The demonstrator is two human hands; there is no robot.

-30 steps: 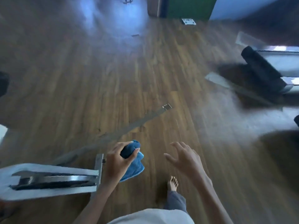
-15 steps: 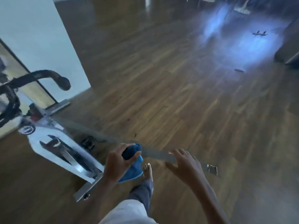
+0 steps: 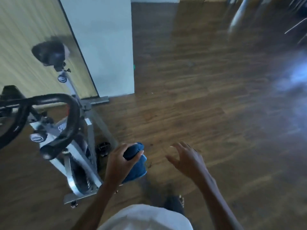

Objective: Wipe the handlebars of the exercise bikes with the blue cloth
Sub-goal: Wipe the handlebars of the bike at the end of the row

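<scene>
Right now the blue cloth (image 3: 136,165) is sitting bunched in the left hand (image 3: 118,165), whose fingers are curling over its top while the rest of the fabric is hanging below the palm. Just to the right of that hand, apart from it, the right hand (image 3: 187,159) is hovering with its fingers spread wide and holding nothing. Off to the left of the cloth-holding hand, and not touching it, the black handlebars (image 3: 69,123) of an exercise bike (image 3: 78,165) are curving toward the camera, blurred by motion. Beyond the bike a pale wall (image 3: 103,47) is rising, and under both hands the wooden floor (image 3: 199,105) is stretching away. A bare foot (image 3: 181,200) is showing below the right hand.
</scene>
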